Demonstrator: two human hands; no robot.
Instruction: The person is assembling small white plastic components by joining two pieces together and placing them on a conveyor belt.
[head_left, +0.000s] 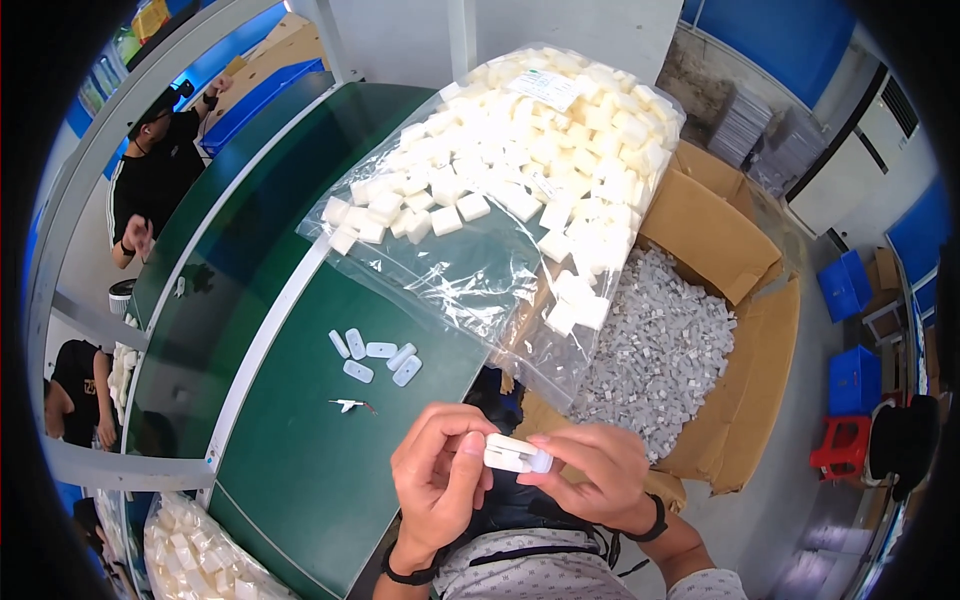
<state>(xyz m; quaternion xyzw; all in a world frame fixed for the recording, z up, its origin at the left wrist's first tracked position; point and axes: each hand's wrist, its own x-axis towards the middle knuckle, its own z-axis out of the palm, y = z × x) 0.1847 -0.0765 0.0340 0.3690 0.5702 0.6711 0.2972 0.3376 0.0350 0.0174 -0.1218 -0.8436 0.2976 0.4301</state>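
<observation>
My left hand [437, 470] and my right hand [595, 470] meet in front of my body. Between them is a small white plastic casing [506, 451] with a dark gap along its side. My left thumb and fingers pinch its left end. A pale, translucent end piece [541, 461] sits at its right end, gripped by my right thumb and fingers. Whether the two parts are fully joined, I cannot tell. Several pale blue-white oval casings [381, 350] lie on the green work surface [290, 450], beyond my left hand. Near them is a small white part with thin wires [349, 405].
A large clear bag of white block-shaped pieces [540, 150] covers the far side. Right of it, an open cardboard box [745, 400] holds many small grey-white parts. Another filled bag [200, 560] is at lower left. Co-workers [160, 160] work beyond the frame rail. A red stool [838, 447] stands far right.
</observation>
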